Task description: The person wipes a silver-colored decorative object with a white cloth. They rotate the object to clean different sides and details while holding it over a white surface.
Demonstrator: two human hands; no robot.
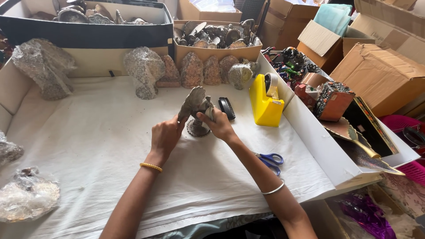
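A dull grey metal figurine (195, 106) stands upright on its round base on the white cloth (88, 146) near the middle. My left hand (165, 136) grips its left side, fingers on the wing-like part. My right hand (220, 125) holds its right side, thumb and fingers closed on it. A black comb-like brush (227, 108) lies just behind my right hand. Blue-handled scissors (270, 159) lie on the cloth beside my right forearm.
A yellow tape dispenser (264, 101) stands at the right. Bubble-wrapped pieces (144, 70) line the back, with more bubble-wrapped bundles (27, 194) at the left front. Boxes of metal pieces (216, 35) sit behind. Cardboard cartons (380, 75) and a decorated box (333, 101) crowd the right.
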